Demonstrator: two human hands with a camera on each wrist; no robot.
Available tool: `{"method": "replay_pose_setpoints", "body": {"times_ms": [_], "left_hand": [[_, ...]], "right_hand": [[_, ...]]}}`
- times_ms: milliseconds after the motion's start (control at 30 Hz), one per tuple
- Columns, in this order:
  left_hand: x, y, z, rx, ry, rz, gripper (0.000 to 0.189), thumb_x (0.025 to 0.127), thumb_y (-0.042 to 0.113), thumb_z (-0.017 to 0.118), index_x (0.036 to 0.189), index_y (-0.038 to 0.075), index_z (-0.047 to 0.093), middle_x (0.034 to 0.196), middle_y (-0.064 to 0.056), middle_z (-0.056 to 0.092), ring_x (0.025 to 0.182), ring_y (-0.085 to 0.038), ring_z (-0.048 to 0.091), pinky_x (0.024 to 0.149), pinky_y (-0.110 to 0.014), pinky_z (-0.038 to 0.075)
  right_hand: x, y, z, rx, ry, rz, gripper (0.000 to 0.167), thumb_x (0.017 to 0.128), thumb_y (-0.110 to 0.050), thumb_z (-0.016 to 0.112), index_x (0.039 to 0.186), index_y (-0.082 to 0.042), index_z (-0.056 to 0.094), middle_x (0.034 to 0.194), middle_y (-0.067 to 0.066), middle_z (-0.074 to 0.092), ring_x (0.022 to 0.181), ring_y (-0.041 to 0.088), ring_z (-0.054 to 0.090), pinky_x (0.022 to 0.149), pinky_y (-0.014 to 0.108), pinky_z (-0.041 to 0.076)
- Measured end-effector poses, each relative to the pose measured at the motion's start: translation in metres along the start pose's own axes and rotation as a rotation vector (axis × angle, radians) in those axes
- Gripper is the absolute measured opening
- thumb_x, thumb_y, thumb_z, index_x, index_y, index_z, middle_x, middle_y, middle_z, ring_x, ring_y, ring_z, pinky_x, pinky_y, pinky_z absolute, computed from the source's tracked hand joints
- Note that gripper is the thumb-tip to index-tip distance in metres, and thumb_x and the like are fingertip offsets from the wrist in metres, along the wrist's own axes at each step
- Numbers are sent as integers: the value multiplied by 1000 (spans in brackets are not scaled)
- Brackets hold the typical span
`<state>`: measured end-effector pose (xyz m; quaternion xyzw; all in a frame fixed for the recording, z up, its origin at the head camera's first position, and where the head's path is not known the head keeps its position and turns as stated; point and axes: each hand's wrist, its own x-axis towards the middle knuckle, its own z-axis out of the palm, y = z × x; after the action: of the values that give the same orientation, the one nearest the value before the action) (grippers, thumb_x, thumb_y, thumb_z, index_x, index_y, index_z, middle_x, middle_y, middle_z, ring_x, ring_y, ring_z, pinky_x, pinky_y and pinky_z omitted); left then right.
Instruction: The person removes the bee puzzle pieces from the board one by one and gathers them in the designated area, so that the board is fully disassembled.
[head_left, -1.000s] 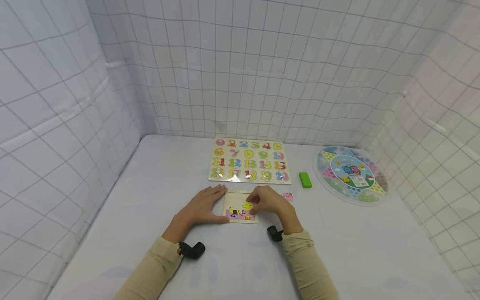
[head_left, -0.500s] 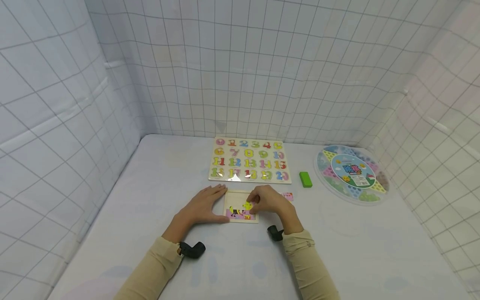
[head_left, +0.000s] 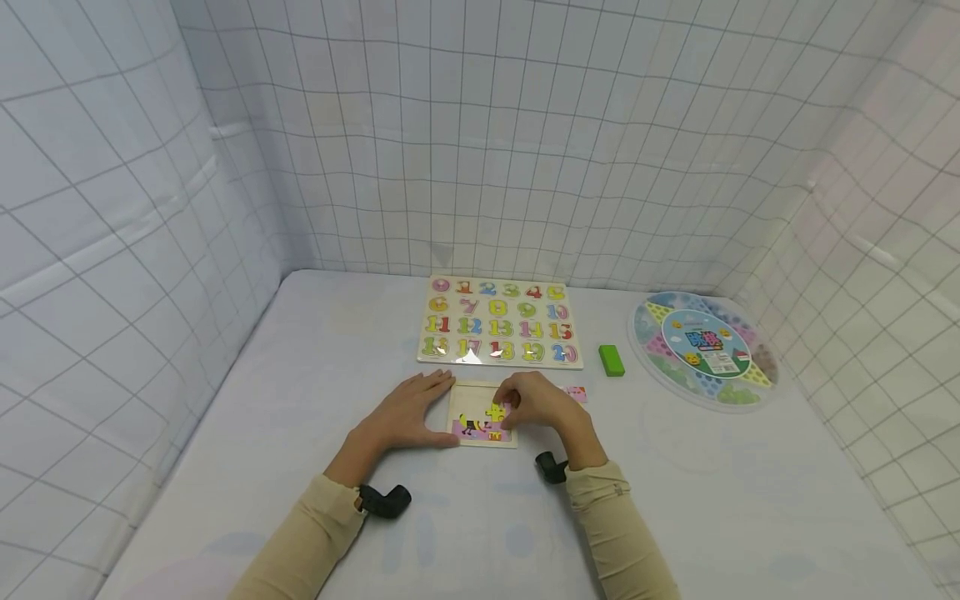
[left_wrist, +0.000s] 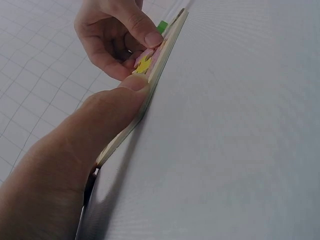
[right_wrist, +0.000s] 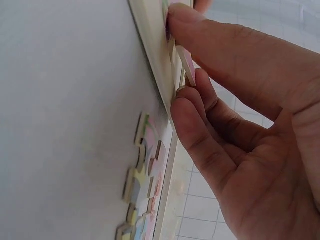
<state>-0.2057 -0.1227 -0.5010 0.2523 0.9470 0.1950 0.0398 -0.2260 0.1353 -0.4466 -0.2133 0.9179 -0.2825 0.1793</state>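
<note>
A small wooden puzzle tray point(head_left: 468, 398) lies in front of me, its lower part filled with pieces showing a bee on pink. My left hand point(head_left: 405, 412) rests along its left side with fingers straight, the thumb on the lower left corner. Over the right part of the tray, my right hand point(head_left: 534, 400) pinches a yellow and pink puzzle piece point(left_wrist: 144, 63) between thumb and fingers. In the right wrist view that puzzle piece point(right_wrist: 187, 65) stands tilted against the tray. Loose puzzle pieces point(right_wrist: 142, 175) lie on the table beyond the right hand, mostly hidden by it in the head view.
Behind the tray lies a number board point(head_left: 498, 323) with figures in rows. A green block point(head_left: 611, 360) sits to its right. Farther right is a round board game in clear wrapping point(head_left: 705, 350). Checked cloth walls point(head_left: 480, 167) enclose the white table point(head_left: 480, 533).
The pinched piece and the right fingertips have shifted very slightly over the tray. The left hand stays in place.
</note>
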Motion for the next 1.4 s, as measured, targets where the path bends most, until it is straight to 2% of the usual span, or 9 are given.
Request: {"method": "replay_pose_setpoints", "body": {"times_ms": [267, 733, 1400], "left_hand": [[1, -1, 1, 10, -2, -4, 104, 72, 74, 64, 152, 14, 35, 160, -7, 31, 149, -31, 27, 122, -50, 24], [0, 0, 0, 3, -4, -5, 105, 72, 75, 63, 152, 14, 34, 160, -6, 31, 149, -30, 26, 122, -50, 23], [-1, 2, -3, -2, -2, 4, 104, 72, 73, 64, 152, 12, 35, 159, -7, 32, 149, -28, 28, 122, -50, 23]], "right_hand": [[-1, -1, -1, 3, 3, -4, 27, 73, -10, 84, 97, -11, 72, 84, -1, 64, 78, 15, 55, 70, 25, 50], [-2, -1, -1, 26, -2, -1, 24, 76, -12, 83, 98, -12, 73, 86, -3, 66, 79, 14, 56, 71, 24, 51], [-6, 5, -4, 21, 22, -4, 26, 74, -11, 84, 97, -11, 73, 87, -2, 66, 81, 14, 56, 73, 26, 51]]}}
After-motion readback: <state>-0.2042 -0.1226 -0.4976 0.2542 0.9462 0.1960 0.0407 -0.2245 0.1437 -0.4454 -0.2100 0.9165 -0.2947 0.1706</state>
